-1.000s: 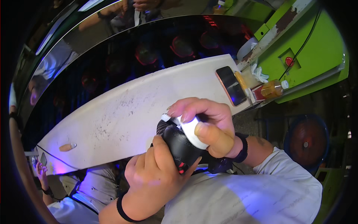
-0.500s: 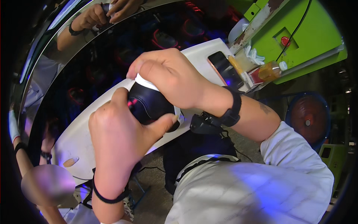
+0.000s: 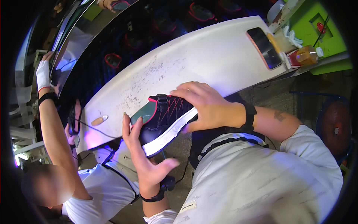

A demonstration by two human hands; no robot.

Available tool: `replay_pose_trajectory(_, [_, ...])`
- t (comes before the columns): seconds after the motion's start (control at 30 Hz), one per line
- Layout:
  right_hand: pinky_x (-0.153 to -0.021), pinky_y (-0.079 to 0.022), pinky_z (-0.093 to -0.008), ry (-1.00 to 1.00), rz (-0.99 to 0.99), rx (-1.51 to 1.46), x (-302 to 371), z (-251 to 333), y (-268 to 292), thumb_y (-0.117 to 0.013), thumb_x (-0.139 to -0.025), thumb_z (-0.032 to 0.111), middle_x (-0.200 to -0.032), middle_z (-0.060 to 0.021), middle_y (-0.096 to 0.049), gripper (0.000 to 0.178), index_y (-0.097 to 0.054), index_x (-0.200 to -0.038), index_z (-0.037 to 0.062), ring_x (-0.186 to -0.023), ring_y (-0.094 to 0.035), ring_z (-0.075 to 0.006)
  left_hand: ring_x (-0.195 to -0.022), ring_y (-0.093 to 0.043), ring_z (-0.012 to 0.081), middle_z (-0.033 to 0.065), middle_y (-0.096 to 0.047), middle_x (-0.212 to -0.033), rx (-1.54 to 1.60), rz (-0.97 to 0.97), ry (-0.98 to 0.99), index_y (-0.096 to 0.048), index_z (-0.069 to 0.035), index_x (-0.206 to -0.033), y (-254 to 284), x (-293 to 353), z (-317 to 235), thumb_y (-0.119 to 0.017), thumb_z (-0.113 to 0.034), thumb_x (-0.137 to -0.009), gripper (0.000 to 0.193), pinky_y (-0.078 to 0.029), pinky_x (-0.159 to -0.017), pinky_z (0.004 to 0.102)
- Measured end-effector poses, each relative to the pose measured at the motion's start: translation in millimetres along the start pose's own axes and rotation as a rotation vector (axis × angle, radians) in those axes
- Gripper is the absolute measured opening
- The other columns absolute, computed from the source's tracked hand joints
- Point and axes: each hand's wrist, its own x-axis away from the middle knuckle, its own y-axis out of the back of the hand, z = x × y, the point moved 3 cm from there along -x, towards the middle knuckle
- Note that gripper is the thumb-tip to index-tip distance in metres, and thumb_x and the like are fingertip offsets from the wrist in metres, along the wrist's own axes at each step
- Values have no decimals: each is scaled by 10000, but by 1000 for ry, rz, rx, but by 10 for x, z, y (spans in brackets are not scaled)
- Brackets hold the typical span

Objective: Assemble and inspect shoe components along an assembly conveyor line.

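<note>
A black sneaker [image 3: 169, 115] with a thick white sole, red trim and a dark green inside is held over the near edge of the white table. My right hand [image 3: 209, 106] grips its front end, thumb at the sole and fingers over the upper, hiding the toe. Beside the heel is my left hand [image 3: 147, 149]; its fingers stretch up against the shoe while the thumb sticks out away from it. The sole's side wall faces me.
The white table [image 3: 216, 41] bears a phone [image 3: 264, 48] and a small wooden-handled tool [image 3: 99, 120]. A drink bottle [image 3: 307, 56] stands at right, near a green machine [image 3: 337, 48]. Several shoes sit on the dark conveyor [image 3: 145, 44] beyond. Another person [image 3: 100, 190] works at left.
The sneaker has turned from end-on to lengthwise, showing its opening and sole side. My right hand has moved onto its front end; my left thumb has come off it. The view has shifted.
</note>
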Motion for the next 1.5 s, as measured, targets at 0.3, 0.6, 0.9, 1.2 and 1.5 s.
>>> replay_pose_trajectory(0.3, [-1010,-431,-453,132,8,8,156,-13,-102,-885,-659,347,-1252,-116,-599,808,-570,-1365,114,-1165,-584,-326,-1364,-463,375,271,-418,-1507,-161,-118,62,-616,2,-1208,-38,213,197,-863,-536,-659,808,-361,-1119,459])
replay_pose_trajectory(0.6, [-1039,-423,-449,119,91,-37,215,-253,60,-871,-693,393,-1276,-146,-603,837,-547,-1405,96,-1184,-575,-354,-1373,-438,370,274,-336,-1546,-114,124,74,-577,9,-1264,138,18,44,-859,-655,-622,965,-352,-1122,453])
replay_pose_trajectory(0.9, [-1045,-425,-482,175,114,-80,202,-261,96,-833,-671,586,-1317,-201,-592,1011,-482,-1451,48,-1215,-560,-400,-1334,-469,432,296,-400,-1464,-170,146,-49,-636,-36,-1213,75,-30,-68,-899,-461,-592,798,-428,-1056,469])
replay_pose_trajectory(1.2, [-878,-487,-467,65,306,-45,28,-222,-53,-802,-647,660,-1101,-185,-671,1091,-457,-1478,42,-1025,-646,-386,-1293,-498,399,289,-357,-1486,-187,180,124,-534,-35,-1102,54,-100,76,-839,-209,-625,592,-452,-1023,441])
replay_pose_trajectory(1.5, [-822,-520,-453,6,200,-33,-57,-292,-181,-758,-755,542,-1054,-180,-686,890,-483,-1467,85,-946,-665,-383,-1229,-515,306,176,-543,-1198,-67,58,224,-524,-3,-1042,60,-405,472,-750,-240,-824,393,-406,-1021,390])
